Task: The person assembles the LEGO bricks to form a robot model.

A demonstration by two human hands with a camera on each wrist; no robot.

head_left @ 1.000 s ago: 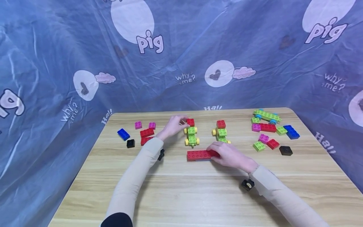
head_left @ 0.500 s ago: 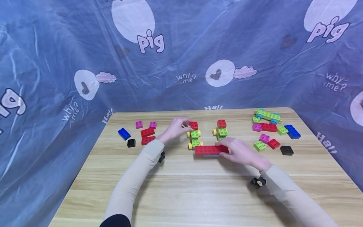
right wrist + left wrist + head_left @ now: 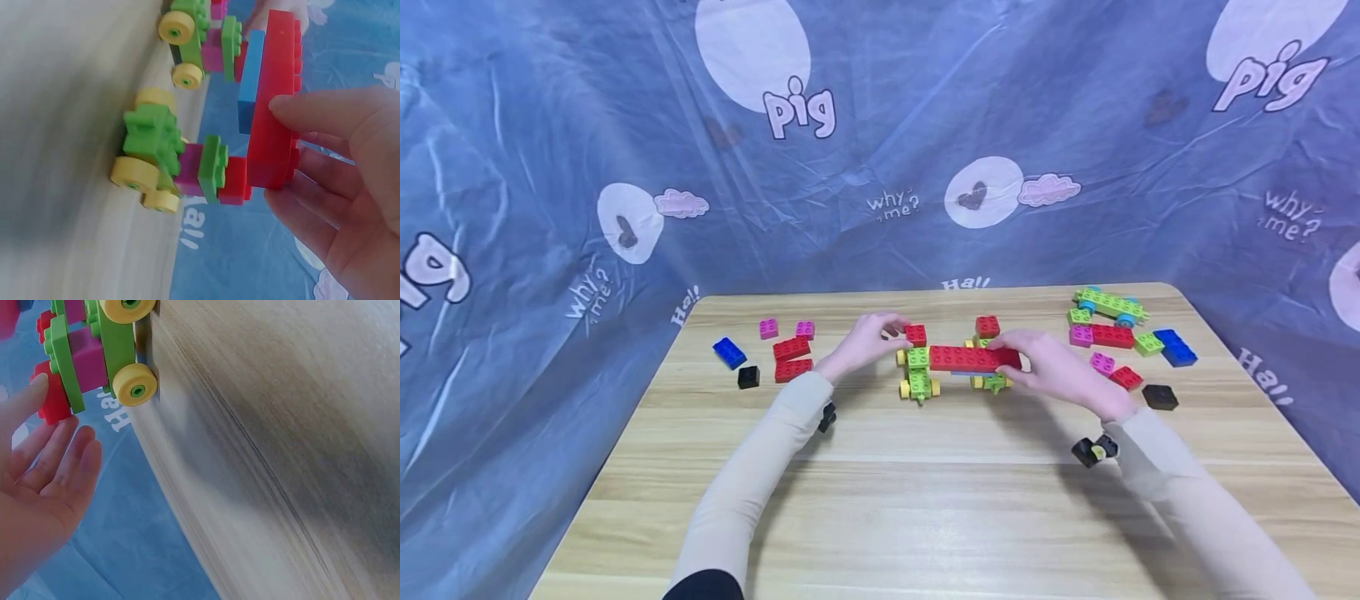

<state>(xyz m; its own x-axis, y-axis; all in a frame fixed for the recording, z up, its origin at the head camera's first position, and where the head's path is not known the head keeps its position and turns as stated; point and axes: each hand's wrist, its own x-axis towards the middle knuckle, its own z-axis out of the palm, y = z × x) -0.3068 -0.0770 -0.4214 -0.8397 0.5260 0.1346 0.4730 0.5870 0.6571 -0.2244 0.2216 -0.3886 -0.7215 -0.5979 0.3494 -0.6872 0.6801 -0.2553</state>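
Note:
My right hand pinches the end of a long red brick, thumb on one face and fingers opposite. A blue brick is attached beneath it. The pair is held in the air, partly in front of the right wheeled block car, and apart from that car's red top brick in the right wrist view. Over at the left wheeled car, my left hand pinches the small red brick on top. Both cars have yellow wheels, green pieces and a pink brick.
Loose bricks lie at the left: blue, black, red and pink. More bricks, including a red one, lie at the right beside a green car base with blue wheels. A printed blue cloth hangs behind.
My right hand has lifted the long red brick with its blue brick off the table, moving it away from me and rightward. The left car has shifted slightly right and nearer with my left hand.

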